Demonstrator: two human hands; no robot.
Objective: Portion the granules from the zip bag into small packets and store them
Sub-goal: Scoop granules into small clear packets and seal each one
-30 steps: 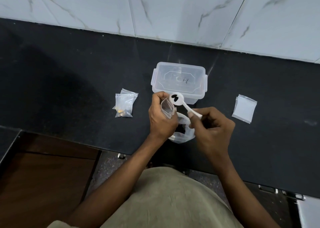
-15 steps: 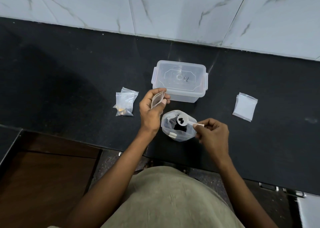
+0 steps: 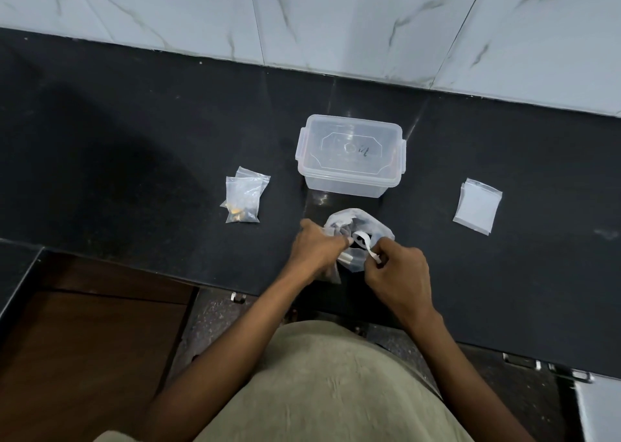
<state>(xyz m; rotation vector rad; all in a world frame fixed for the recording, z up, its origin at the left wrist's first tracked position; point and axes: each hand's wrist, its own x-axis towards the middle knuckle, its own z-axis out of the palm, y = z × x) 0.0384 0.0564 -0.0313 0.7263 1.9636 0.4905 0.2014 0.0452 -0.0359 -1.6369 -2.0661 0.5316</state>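
Note:
The open zip bag (image 3: 361,221) with dark granules stands on the black counter near its front edge. My right hand (image 3: 400,282) pinches the handle of a white spoon (image 3: 364,245), whose bowl is down inside the bag's mouth. My left hand (image 3: 316,250) is at the bag's left rim with its fingers curled. It holds a small clear packet (image 3: 332,274) that shows just below the hand. Whether the left fingers also grip the bag's rim is hidden.
A clear lidded plastic box (image 3: 351,156) stands just behind the bag. Filled small packets (image 3: 243,196) lie to the left, and a stack of empty packets (image 3: 477,208) lies to the right. The white marble wall (image 3: 336,21) closes the back.
The spoon came down from the packet's mouth into the zip bag. My left hand with the small packet dropped from in front of the box to the bag's left rim.

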